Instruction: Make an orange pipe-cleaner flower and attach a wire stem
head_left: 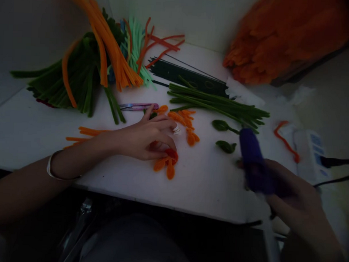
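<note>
Supporting tabletop: was white, dimly lit, loaded with fuzzy craft stems.
Orange bundle: sat at upper right, thick and fluffy, ends toward the table middle.
Green bundle: lay fanned out at left rear.
Orange stems: ran over the green bundle, tips spread to its right.
Loose green stems: lay in a slanted pile right of centre.
Dark rods: lay packed just behind that pile.
Right hand: was wrapped around a purple gun-shaped tool; both blurred, nose pointing to the table's rear.
Left hand: had thumb and finger pinched on a petal piece, at its red centre; ring on one finger.
Power strip: stood far right, black plug in it.
Pink snips: lay beyond the left hand, one fingertip overlapping them in view.
Green leaves: two, lay apart, left of the tool.
Orange cluster: lay just past the left fingers.
Petal piece: was near the front edge, two orange petals facing it; couldn't tell if lifted.
</note>
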Demonstrator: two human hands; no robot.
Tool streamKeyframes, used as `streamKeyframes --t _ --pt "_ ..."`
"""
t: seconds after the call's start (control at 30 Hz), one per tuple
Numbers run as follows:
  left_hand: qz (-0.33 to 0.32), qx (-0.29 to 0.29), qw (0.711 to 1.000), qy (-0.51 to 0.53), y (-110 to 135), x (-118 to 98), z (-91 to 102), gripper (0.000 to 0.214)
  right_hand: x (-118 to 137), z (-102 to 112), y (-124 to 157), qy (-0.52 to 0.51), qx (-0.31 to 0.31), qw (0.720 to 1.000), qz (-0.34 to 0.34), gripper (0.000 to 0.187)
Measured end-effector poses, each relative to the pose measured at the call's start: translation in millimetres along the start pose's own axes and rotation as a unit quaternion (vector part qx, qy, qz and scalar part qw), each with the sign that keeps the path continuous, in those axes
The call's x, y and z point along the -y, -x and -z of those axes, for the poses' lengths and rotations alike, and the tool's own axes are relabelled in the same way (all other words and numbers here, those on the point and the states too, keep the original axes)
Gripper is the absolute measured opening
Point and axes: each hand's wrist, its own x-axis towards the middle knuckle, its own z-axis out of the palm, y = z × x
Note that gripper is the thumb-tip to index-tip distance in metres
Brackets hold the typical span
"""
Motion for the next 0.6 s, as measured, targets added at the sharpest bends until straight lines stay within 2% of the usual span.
streamKeyframes --t 0.03,0.1,0.2,0.3,0.4,0.47,0.6 --pt "-0.005 0.003 1.000 -0.001 0.2 -0.3 0.3 0.019 -0.6 2.0 -5.1 0.092 -0.009 0.995 0.041 0.032" --pt "-0.012 0.003 1.000 -0.004 0.8 -0.6 0.6 0.019 -3.3 2.8 -14.9 0.246 -0.026 0.963 0.111 0.032" --pt "-0.013 -0.003 1.000 -0.008 2.2 -0.2 0.3 0.019 -10.2 4.7 -26.7 0.355 -0.062 0.918 0.164 0.042" --pt "-0.011 -0.004 1.000 -0.008 3.4 -0.1 0.0 0.019 -8.9 13.1 -31.3 0.375 -0.033 0.902 0.212 0.047" --pt "-0.008 -0.005 1.000 -0.005 3.8 -1.3 0.2 0.019 10.1 13.9 -29.8 0.382 -0.073 0.889 0.240 0.042" --pt "-0.004 -0.006 1.000 -0.002 3.7 -2.0 0.3 0.018 28.0 2.7 -29.2 0.361 -0.134 0.894 0.228 0.032" --pt "-0.006 -0.006 1.000 -0.010 3.8 -2.2 -0.3 0.017 53.4 -39.6 -36.6 0.337 -0.105 0.887 0.297 0.021"
